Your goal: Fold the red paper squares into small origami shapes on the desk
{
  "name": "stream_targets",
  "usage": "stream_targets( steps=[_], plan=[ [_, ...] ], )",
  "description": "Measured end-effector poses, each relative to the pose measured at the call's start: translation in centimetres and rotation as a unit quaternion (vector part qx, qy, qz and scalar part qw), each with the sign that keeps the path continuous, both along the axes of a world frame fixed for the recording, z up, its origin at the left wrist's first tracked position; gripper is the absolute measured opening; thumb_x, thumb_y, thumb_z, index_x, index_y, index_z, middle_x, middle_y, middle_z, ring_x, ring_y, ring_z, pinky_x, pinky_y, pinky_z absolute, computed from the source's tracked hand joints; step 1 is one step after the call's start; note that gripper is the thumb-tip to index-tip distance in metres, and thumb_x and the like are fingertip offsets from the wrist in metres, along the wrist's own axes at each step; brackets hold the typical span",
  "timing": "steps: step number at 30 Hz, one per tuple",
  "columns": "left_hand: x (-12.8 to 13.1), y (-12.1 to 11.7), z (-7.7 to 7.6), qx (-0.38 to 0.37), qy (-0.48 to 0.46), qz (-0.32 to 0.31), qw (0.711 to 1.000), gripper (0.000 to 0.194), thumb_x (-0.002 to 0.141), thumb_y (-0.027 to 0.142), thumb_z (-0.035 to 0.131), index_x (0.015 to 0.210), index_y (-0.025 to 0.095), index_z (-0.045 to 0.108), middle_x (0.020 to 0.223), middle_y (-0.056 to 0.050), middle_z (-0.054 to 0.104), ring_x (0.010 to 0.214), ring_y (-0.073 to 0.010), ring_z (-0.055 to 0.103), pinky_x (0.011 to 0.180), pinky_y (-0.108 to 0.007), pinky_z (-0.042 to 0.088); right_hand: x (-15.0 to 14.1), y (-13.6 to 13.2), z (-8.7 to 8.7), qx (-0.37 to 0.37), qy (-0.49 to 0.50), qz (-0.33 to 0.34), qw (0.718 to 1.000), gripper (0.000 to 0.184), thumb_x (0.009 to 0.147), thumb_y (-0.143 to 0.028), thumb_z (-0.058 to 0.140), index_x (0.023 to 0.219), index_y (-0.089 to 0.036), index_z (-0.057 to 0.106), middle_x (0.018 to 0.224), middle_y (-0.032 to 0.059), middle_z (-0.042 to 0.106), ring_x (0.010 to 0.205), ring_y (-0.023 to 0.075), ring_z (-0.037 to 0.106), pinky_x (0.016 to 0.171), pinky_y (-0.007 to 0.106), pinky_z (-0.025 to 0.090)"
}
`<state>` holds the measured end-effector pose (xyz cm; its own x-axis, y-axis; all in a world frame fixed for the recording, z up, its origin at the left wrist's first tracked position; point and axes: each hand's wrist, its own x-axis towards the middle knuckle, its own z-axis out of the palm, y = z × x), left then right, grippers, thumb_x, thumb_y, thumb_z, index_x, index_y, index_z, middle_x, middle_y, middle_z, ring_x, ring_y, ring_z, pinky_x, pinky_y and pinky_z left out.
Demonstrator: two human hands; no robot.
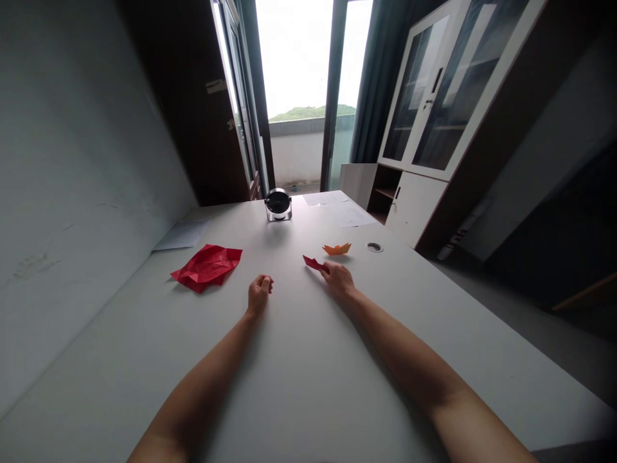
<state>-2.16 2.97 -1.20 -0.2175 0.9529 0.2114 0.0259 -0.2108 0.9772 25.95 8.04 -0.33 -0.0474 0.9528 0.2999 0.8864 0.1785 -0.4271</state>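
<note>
My right hand (339, 278) grips a small folded red paper boat (313, 262) by its near end, just over the white table (299, 386). Just beyond that hand stands an orange paper boat (337, 249) with pointed ends. My left hand (260, 293) is curled into a loose fist above the table; whether anything is inside the fingers is hidden. To the left of it lies a creased sheet of red paper (207, 267), spread out with raised edges.
A round black and silver device (278, 204) on a stand is at the table's far end. White papers (357, 217) lie at the back right, more sheets (182, 235) by the left wall. A round cable hole (375, 247) is near the right edge. A cabinet (424, 96) stands beyond.
</note>
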Motion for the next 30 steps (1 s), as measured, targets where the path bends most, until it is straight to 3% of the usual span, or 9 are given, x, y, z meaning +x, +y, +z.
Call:
stream_targets(
  steps=[6, 10, 14, 17, 19, 21, 26, 30],
  plan=[
    [-0.4, 0.2, -0.2, 0.008, 0.020, 0.008, 1.000, 0.024, 0.085, 0.038, 0.053, 0.071, 0.018, 0.058, 0.062, 0.002, 0.053, 0.056, -0.0117, 0.049, 0.055, -0.022, 0.040, 3.4, 1.5, -0.2, -0.048, -0.008, -0.120, 0.992, 0.026, 0.091, -0.042, 0.055, 0.098, -0.021, 0.070, 0.087, 0.0080, 0.072, 0.081, 0.0234, 0.066, 0.068, 0.030, 0.042],
    [-0.2, 0.1, -0.3, 0.009, 0.035, 0.009, 0.999, 0.025, 0.086, 0.038, 0.051, 0.072, 0.019, 0.058, 0.061, 0.002, 0.053, 0.056, -0.0123, 0.049, 0.055, -0.023, 0.040, 4.8, 2.1, -0.3, -0.052, -0.009, -0.161, 0.985, 0.030, 0.091, -0.043, 0.055, 0.104, -0.022, 0.071, 0.092, 0.0109, 0.074, 0.086, 0.0257, 0.068, 0.072, 0.031, 0.044],
    [-1.4, 0.2, 0.8, 0.012, 0.127, 0.058, 0.990, 0.027, 0.089, 0.038, 0.047, 0.075, 0.020, 0.060, 0.063, 0.000, 0.057, 0.059, -0.0150, 0.054, 0.060, -0.026, 0.044, 5.9, 2.5, -0.5, -0.054, -0.009, -0.194, 0.980, 0.034, 0.091, -0.046, 0.054, 0.108, -0.022, 0.071, 0.096, 0.0134, 0.075, 0.088, 0.0270, 0.069, 0.073, 0.032, 0.044],
    [-4.4, 0.9, 2.8, 0.062, 0.277, 0.156, 0.946, 0.022, 0.089, 0.034, 0.049, 0.082, 0.020, 0.064, 0.083, -0.005, 0.066, 0.080, -0.0205, 0.061, 0.078, -0.033, 0.048, 6.5, 2.7, -0.8, -0.061, -0.012, -0.212, 0.975, 0.036, 0.091, -0.050, 0.053, 0.104, -0.023, 0.072, 0.095, 0.0139, 0.075, 0.088, 0.0272, 0.069, 0.075, 0.034, 0.044],
    [-7.1, 1.4, 3.8, 0.087, 0.356, 0.228, 0.902, 0.020, 0.090, 0.032, 0.050, 0.087, 0.020, 0.065, 0.099, -0.009, 0.066, 0.102, -0.0263, 0.059, 0.096, -0.040, 0.044, 6.7, 2.9, -0.9, -0.065, -0.019, -0.218, 0.974, 0.037, 0.092, -0.052, 0.052, 0.097, -0.022, 0.073, 0.092, 0.0140, 0.074, 0.087, 0.0269, 0.068, 0.076, 0.034, 0.044],
    [-9.6, 1.8, 4.2, 0.066, 0.420, 0.262, 0.866, 0.019, 0.090, 0.031, 0.052, 0.095, 0.019, 0.066, 0.111, -0.012, 0.063, 0.115, -0.0301, 0.053, 0.105, -0.046, 0.038, 6.8, 3.0, -1.0, -0.068, -0.021, -0.222, 0.973, 0.038, 0.092, -0.052, 0.052, 0.093, -0.021, 0.074, 0.090, 0.0141, 0.074, 0.087, 0.0264, 0.068, 0.078, 0.034, 0.044],
    [-14.2, 2.1, 2.0, -0.029, 0.515, 0.280, 0.810, 0.041, 0.082, 0.030, 0.063, 0.121, 0.019, 0.061, 0.134, -0.016, 0.051, 0.130, -0.0362, 0.041, 0.110, -0.052, 0.032, 7.0, 3.3, -1.1, -0.062, -0.003, -0.237, 0.969, 0.039, 0.092, -0.053, 0.051, 0.096, -0.021, 0.074, 0.091, 0.0141, 0.074, 0.088, 0.0267, 0.068, 0.081, 0.036, 0.044],
    [-16.2, 2.3, 0.2, -0.111, 0.517, 0.298, 0.795, 0.049, 0.082, 0.033, 0.062, 0.129, 0.017, 0.058, 0.138, -0.018, 0.051, 0.130, -0.0379, 0.042, 0.107, -0.051, 0.035, 7.3, 3.2, -0.9, -0.062, 0.015, -0.251, 0.966, 0.038, 0.090, -0.054, 0.054, 0.097, -0.022, 0.073, 0.092, 0.0131, 0.074, 0.090, 0.0278, 0.068, 0.083, 0.038, 0.044]
  ],
)
